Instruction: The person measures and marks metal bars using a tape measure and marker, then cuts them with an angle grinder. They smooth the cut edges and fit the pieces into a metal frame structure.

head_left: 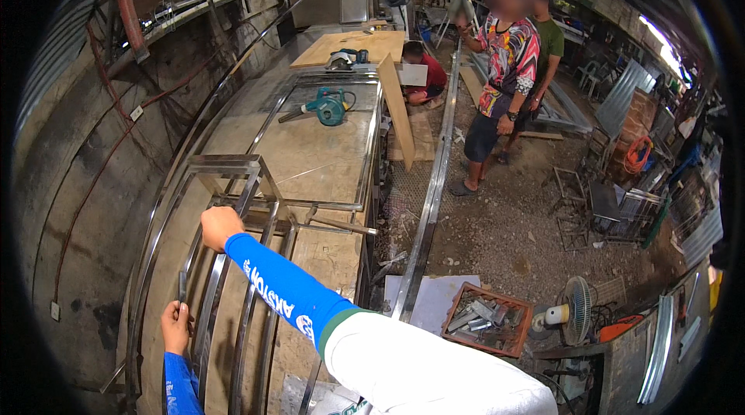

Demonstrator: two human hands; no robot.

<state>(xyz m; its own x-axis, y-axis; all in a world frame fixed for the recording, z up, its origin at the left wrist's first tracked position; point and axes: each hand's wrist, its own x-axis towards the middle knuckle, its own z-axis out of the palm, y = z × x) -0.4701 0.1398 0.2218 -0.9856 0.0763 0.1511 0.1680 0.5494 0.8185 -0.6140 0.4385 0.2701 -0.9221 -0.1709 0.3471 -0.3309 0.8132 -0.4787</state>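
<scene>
A frame of shiny square metal tubing [244,160] stands on the plywood-topped workbench [318,260], its long tubes running toward me. My right hand [223,227] is closed in a fist against the frame near its far end; what its fingers wrap is hidden. Lower down at the left, my left hand [178,327] pinches a short, slim grey metal bar [182,287], held upright beside the tubes. To the right of my fist, a hammer [345,225] with a wooden handle lies across the bench, its end over the edge.
Farther along the bench lie a teal power blower [329,108] and a circular saw [341,60]. Two people [508,66] stand at right; another [423,77] crouches by the bench. A crate of metal offcuts [487,319] and a fan [574,310] stand lower right. A concrete wall [85,205] borders the left.
</scene>
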